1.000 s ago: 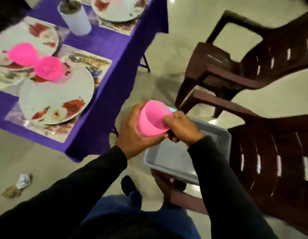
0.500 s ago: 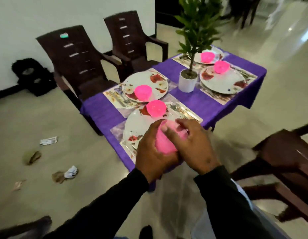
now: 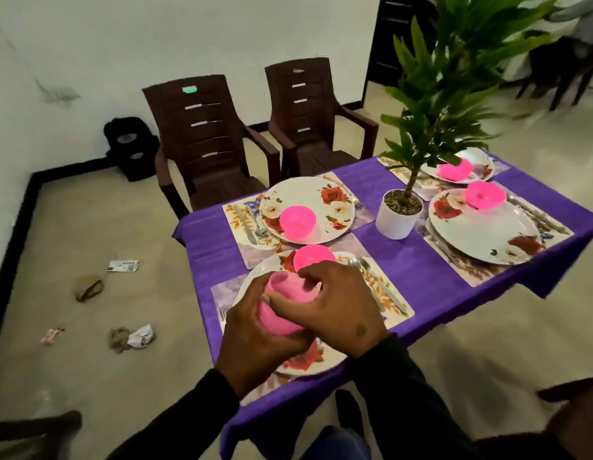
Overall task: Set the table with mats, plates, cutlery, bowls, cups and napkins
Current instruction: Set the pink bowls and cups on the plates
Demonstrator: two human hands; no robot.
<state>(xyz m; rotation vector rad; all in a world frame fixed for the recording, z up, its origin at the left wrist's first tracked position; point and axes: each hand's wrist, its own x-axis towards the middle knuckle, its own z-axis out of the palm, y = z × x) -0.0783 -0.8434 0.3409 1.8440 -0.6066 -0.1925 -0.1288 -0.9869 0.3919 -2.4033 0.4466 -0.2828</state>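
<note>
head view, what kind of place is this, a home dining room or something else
Probably a plain dining area, home or small hall: a purple-clothed table set with floral plates, brown plastic armchairs by a bare white wall.

A purple tablecloth (image 3: 401,260) covered the table, carrying mats (image 3: 242,214) printed with orange leaves and white plates (image 3: 325,197) patterned with red and cream roses. Bright pink bowls (image 3: 297,221) sat on the plates, and a paler pink cup (image 3: 278,310) was held between the left hand (image 3: 255,343) and the right hand (image 3: 338,313), both in black sleeves. A green plant (image 3: 454,78) stood in a white pot (image 3: 399,217); the chairs (image 3: 205,141) were dark brown.
</note>
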